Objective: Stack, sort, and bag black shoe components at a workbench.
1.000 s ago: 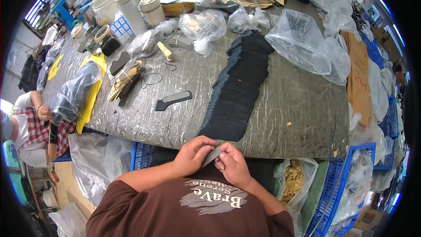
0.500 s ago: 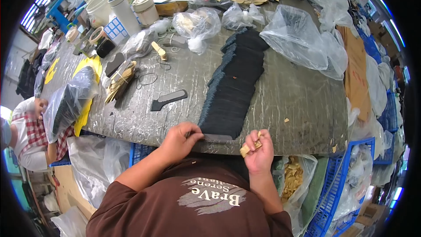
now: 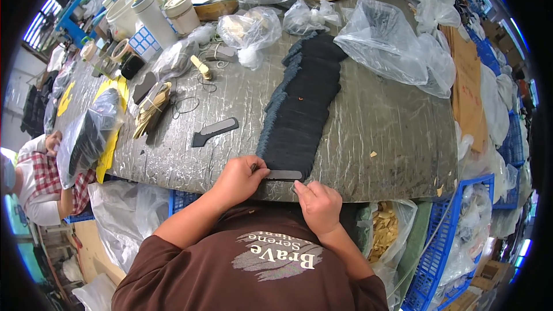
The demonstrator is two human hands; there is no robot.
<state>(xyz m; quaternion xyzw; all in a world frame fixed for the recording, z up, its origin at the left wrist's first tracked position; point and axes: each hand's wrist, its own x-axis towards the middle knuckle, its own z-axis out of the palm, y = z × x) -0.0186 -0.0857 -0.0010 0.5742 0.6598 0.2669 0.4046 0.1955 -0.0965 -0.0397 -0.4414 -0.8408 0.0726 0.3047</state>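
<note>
A long row of overlapping black fabric pieces [image 3: 299,103], with bluish frayed left edges, runs away from me over the table. At its near end lies a narrow grey-faced black piece [image 3: 285,175]. My left hand [image 3: 237,179] pinches that piece by its left end, and a dark tip pokes up between the fingers. At the other end, my right hand [image 3: 320,206] is closed, thumb and index fingertip pressed together against the piece's corner. Whatever else it may hold is hidden. Left of the row, a similar black piece with a grey strip [image 3: 215,131] lies alone.
Bundled tan and dark pieces [image 3: 152,108], clear bags [image 3: 397,46] and white tubs [image 3: 182,14] stand about the table [image 3: 380,121]. Below its edge are a bag of tan scraps [image 3: 385,230] and a blue crate [image 3: 440,253]. A co-worker [image 3: 43,181] sits at left.
My right hand has moved left and inward to the end of the grey-faced piece. The crumpled tan scrap it held no longer shows. My left hand keeps its pinch.
</note>
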